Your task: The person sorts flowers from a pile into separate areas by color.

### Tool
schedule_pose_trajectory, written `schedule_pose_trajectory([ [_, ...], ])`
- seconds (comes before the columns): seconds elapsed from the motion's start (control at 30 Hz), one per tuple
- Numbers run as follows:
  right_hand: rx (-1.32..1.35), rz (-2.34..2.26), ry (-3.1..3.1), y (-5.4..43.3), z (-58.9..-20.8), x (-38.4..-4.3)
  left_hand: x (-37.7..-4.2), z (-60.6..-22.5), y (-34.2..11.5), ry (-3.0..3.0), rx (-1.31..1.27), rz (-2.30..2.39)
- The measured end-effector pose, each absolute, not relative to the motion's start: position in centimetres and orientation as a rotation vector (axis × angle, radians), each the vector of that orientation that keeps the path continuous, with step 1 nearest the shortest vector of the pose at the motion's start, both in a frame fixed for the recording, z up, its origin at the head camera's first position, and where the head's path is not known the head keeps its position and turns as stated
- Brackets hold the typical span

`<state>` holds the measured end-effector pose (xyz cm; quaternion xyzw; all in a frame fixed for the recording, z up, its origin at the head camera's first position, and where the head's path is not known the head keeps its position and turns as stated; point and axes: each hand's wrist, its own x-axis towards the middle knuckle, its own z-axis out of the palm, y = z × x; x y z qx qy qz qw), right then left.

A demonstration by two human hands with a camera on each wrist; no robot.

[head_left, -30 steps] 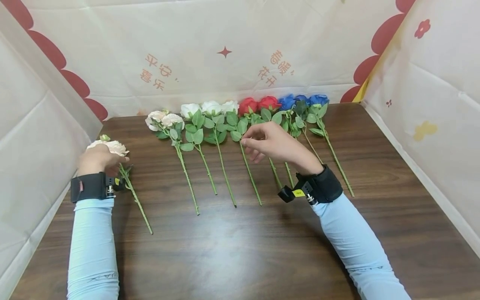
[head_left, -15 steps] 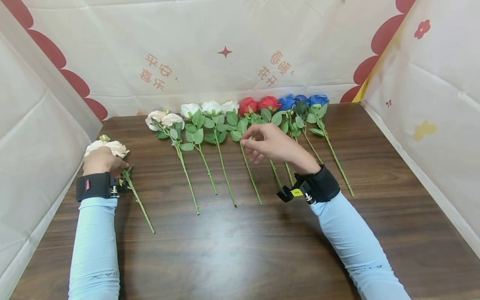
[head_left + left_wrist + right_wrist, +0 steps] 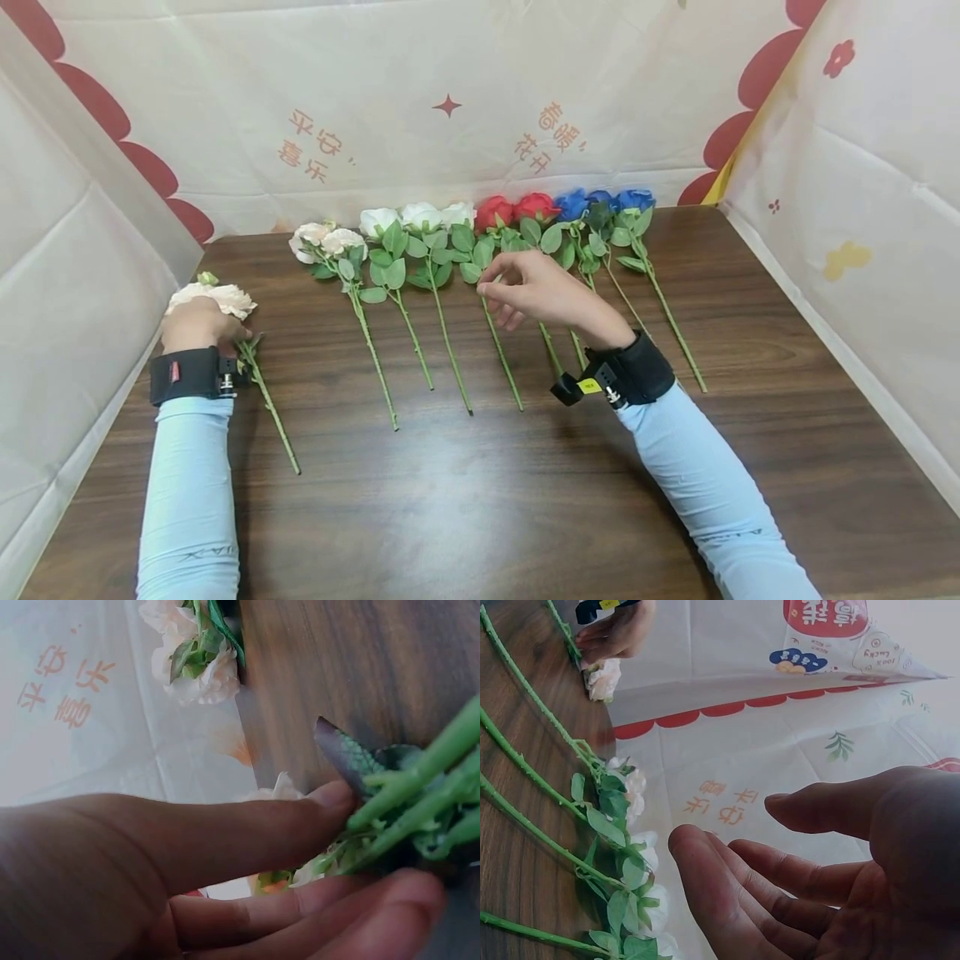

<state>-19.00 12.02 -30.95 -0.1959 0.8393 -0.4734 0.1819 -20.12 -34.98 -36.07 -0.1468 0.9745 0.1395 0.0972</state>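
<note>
At the left of the table my left hand (image 3: 199, 325) holds a cream artificial rose (image 3: 228, 298) just below its bloom. In the left wrist view the thumb lies on one side of its green stems (image 3: 420, 787) and the fingers on the other. The stem slants toward the table's front, and the hand covers part of the bloom. My right hand (image 3: 536, 287) hovers over the stems in the middle of the row, its fingers loosely bent and nothing between them. The right wrist view shows a gap between thumb and fingertips.
Along the back edge lie cream roses (image 3: 343, 242), white roses (image 3: 422, 217), red roses (image 3: 536, 206) and blue roses (image 3: 636, 199), stems pointing forward. Printed cloth walls (image 3: 450, 50) enclose the wooden table (image 3: 450, 508) at the back and both sides.
My left hand has shifted slightly to the right with the cream rose, and the stem's lower end has swung a little. The right hand has stayed almost in place.
</note>
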Motion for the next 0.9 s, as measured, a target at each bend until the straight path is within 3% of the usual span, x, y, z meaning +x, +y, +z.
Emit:
schedule_pose_trajectory([
  [0.57,-0.536,-1.304,2.367,11.9,-31.3,-19.2,-20.2,-36.6,-35.2,2.883,-0.549,0.527],
  [0.9,-0.531,-1.299,2.364,12.0,-31.5,-19.4,-19.7,-33.9,-34.1,3.052,-0.489,0.478],
])
